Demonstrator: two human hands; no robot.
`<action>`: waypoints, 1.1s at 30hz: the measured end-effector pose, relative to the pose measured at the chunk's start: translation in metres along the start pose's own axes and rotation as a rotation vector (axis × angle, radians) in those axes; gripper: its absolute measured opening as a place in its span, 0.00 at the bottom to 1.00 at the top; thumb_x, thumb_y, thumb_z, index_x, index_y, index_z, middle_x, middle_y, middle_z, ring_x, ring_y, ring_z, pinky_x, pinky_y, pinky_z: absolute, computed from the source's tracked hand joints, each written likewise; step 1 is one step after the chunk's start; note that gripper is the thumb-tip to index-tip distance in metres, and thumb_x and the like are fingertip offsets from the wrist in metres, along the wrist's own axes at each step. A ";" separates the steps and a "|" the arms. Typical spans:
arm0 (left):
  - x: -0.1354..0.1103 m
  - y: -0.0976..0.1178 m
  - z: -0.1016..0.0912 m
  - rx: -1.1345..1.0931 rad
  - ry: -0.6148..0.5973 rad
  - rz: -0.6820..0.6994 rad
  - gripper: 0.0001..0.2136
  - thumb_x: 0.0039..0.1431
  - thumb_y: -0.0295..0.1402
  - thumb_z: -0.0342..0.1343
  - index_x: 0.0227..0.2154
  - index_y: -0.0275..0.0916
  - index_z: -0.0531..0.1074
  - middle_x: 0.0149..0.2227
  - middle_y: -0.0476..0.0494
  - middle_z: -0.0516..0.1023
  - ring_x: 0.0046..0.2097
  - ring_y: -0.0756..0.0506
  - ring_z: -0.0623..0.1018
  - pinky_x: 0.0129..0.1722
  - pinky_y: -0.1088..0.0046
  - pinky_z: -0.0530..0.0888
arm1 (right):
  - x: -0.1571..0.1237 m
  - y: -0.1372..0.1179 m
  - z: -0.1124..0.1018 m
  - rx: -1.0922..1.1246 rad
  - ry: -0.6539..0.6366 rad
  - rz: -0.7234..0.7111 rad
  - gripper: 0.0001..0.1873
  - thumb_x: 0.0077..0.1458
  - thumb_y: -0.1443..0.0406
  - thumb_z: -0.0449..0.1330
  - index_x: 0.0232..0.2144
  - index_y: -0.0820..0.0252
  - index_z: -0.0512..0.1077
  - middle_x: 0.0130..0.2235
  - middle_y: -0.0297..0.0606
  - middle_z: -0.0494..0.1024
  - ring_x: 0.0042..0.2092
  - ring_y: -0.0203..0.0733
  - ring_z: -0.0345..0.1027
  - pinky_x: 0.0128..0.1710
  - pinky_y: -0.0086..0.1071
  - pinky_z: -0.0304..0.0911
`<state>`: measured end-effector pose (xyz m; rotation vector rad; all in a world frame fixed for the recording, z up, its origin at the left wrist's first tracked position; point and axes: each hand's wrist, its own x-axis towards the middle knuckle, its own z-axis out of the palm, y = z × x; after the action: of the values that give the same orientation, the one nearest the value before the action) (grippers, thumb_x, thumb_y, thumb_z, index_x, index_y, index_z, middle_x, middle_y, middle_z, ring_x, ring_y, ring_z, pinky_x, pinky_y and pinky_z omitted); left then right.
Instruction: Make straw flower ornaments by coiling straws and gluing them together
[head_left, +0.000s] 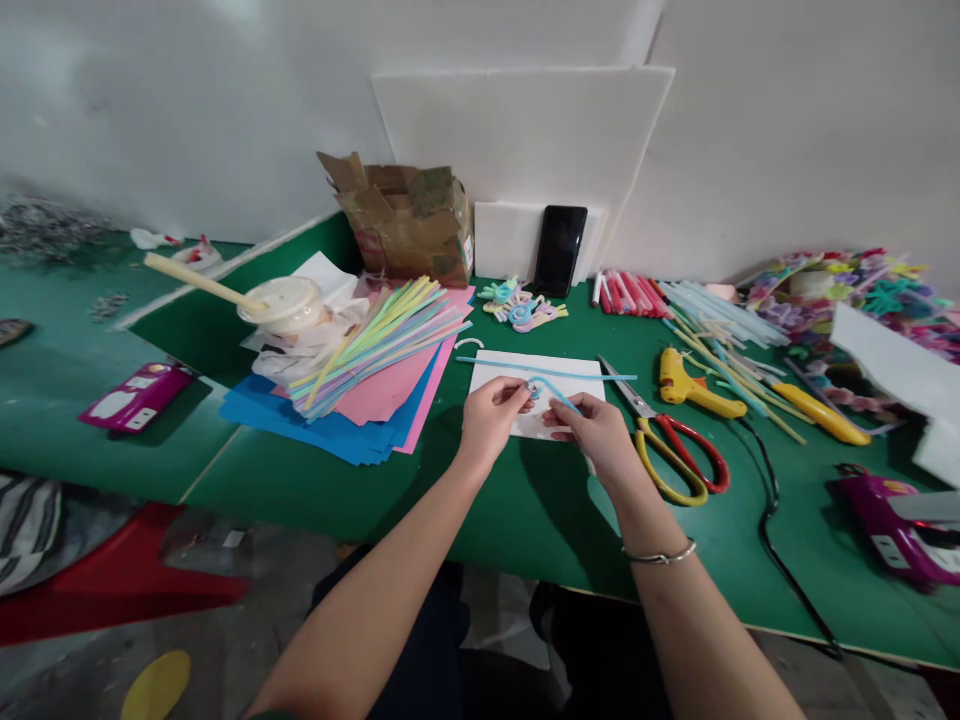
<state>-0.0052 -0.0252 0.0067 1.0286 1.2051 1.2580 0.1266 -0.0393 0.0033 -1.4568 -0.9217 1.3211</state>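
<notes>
Both my hands work over a white sheet (501, 374) on the green table (525, 500). My left hand (489, 412) pinches the curled end of a light blue straw (553, 389). My right hand (592, 428) pinches the same straw a little further along, fingers closed. A second light blue straw (540, 373) lies straight across the top of the sheet. A silver bangle sits on my right wrist.
Red-and-yellow scissors (675, 455) and a yellow glue gun (694, 388) with its black cord lie to the right. Pastel straws (375, 345) rest on pink and blue paper at the left, by a lidded cup (281, 300). Behind stand a cardboard box (409, 220), a phone (559, 250) and markers (626, 292).
</notes>
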 end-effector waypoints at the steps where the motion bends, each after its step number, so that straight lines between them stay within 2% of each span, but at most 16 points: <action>1: -0.001 0.000 0.001 -0.003 -0.014 0.004 0.05 0.46 0.32 0.59 0.26 0.35 0.73 0.23 0.48 0.75 0.27 0.50 0.76 0.32 0.74 0.75 | 0.001 0.002 0.000 -0.025 0.037 -0.026 0.15 0.36 0.56 0.66 0.20 0.59 0.68 0.24 0.38 0.77 0.28 0.39 0.72 0.27 0.32 0.69; 5: 0.000 -0.001 0.000 -0.008 0.013 0.041 0.06 0.46 0.33 0.59 0.26 0.35 0.73 0.24 0.47 0.76 0.27 0.50 0.76 0.33 0.73 0.74 | 0.008 0.006 -0.014 -0.134 0.144 -0.090 0.14 0.40 0.55 0.62 0.24 0.59 0.67 0.25 0.39 0.77 0.25 0.40 0.71 0.22 0.33 0.66; 6: 0.002 -0.003 -0.002 -0.006 0.049 0.042 0.06 0.47 0.33 0.59 0.26 0.35 0.73 0.24 0.47 0.76 0.27 0.50 0.76 0.33 0.74 0.74 | 0.010 0.005 -0.021 -0.195 0.209 -0.129 0.14 0.41 0.55 0.61 0.24 0.59 0.67 0.24 0.39 0.76 0.24 0.41 0.71 0.22 0.33 0.65; 9: 0.010 -0.010 -0.009 0.057 0.138 -0.013 0.04 0.49 0.31 0.57 0.25 0.35 0.73 0.24 0.47 0.76 0.26 0.51 0.75 0.31 0.75 0.73 | 0.013 -0.001 -0.044 -0.456 0.499 -0.373 0.14 0.47 0.54 0.57 0.24 0.58 0.67 0.26 0.43 0.77 0.27 0.44 0.71 0.28 0.36 0.64; 11: 0.013 -0.013 -0.014 0.206 0.090 -0.087 0.03 0.49 0.28 0.57 0.24 0.35 0.73 0.22 0.47 0.75 0.23 0.51 0.73 0.26 0.75 0.72 | 0.012 -0.006 -0.054 -0.530 0.576 -0.447 0.13 0.49 0.54 0.56 0.25 0.58 0.67 0.27 0.44 0.77 0.29 0.44 0.70 0.31 0.37 0.63; 12: 0.013 -0.014 -0.015 0.318 0.065 -0.073 0.02 0.49 0.27 0.57 0.25 0.35 0.74 0.22 0.46 0.74 0.22 0.50 0.72 0.25 0.74 0.71 | 0.011 -0.008 -0.055 -0.544 0.526 -0.457 0.13 0.49 0.54 0.57 0.25 0.58 0.67 0.27 0.44 0.77 0.28 0.44 0.70 0.31 0.37 0.63; 13: 0.011 -0.014 -0.016 0.435 0.087 0.016 0.03 0.49 0.27 0.57 0.28 0.36 0.74 0.25 0.46 0.75 0.24 0.49 0.73 0.26 0.73 0.71 | 0.009 -0.010 -0.053 -0.531 0.435 -0.440 0.14 0.48 0.54 0.57 0.25 0.58 0.67 0.26 0.43 0.77 0.27 0.43 0.69 0.30 0.36 0.62; 15: 0.006 -0.013 -0.014 0.658 0.112 0.292 0.09 0.51 0.27 0.56 0.37 0.39 0.74 0.34 0.43 0.76 0.34 0.46 0.76 0.34 0.71 0.71 | 0.005 -0.011 -0.043 -0.484 0.251 -0.408 0.15 0.48 0.52 0.57 0.23 0.58 0.67 0.24 0.41 0.76 0.23 0.40 0.67 0.26 0.34 0.60; 17: -0.001 -0.011 -0.010 0.775 -0.017 0.440 0.11 0.55 0.30 0.54 0.41 0.40 0.72 0.39 0.42 0.75 0.41 0.44 0.75 0.40 0.70 0.70 | 0.000 -0.010 -0.029 -0.512 0.113 -0.422 0.15 0.48 0.52 0.57 0.22 0.57 0.66 0.23 0.39 0.76 0.22 0.39 0.65 0.25 0.32 0.59; 19: -0.005 -0.010 -0.007 0.866 -0.101 0.513 0.11 0.57 0.31 0.52 0.43 0.41 0.70 0.41 0.42 0.75 0.44 0.43 0.74 0.42 0.70 0.70 | -0.004 -0.008 -0.018 -0.551 0.062 -0.457 0.13 0.50 0.55 0.57 0.22 0.57 0.67 0.23 0.37 0.76 0.24 0.39 0.67 0.26 0.31 0.60; 23: -0.007 -0.011 -0.005 1.010 -0.156 0.547 0.10 0.60 0.31 0.47 0.41 0.39 0.71 0.38 0.41 0.76 0.42 0.43 0.75 0.40 0.70 0.70 | -0.011 -0.007 -0.009 -0.648 0.023 -0.436 0.10 0.51 0.58 0.56 0.23 0.55 0.68 0.24 0.36 0.76 0.26 0.40 0.68 0.26 0.30 0.58; 28: -0.007 -0.010 -0.006 1.104 -0.177 0.585 0.11 0.61 0.31 0.47 0.43 0.37 0.70 0.40 0.40 0.77 0.42 0.43 0.75 0.41 0.69 0.70 | -0.014 -0.010 -0.011 -0.800 0.090 -0.430 0.08 0.52 0.61 0.55 0.24 0.55 0.70 0.25 0.35 0.77 0.27 0.40 0.69 0.27 0.29 0.56; 33: -0.007 -0.006 -0.008 1.317 -0.260 0.678 0.11 0.58 0.22 0.48 0.42 0.35 0.71 0.37 0.42 0.78 0.40 0.45 0.76 0.41 0.69 0.71 | -0.012 -0.010 -0.015 -0.929 0.083 -0.425 0.07 0.51 0.63 0.56 0.24 0.55 0.71 0.25 0.34 0.78 0.28 0.40 0.70 0.26 0.27 0.54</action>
<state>-0.0116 -0.0337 0.0002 2.6256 1.5096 0.6034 0.1405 -0.0502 0.0165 -1.8069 -1.8047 0.4959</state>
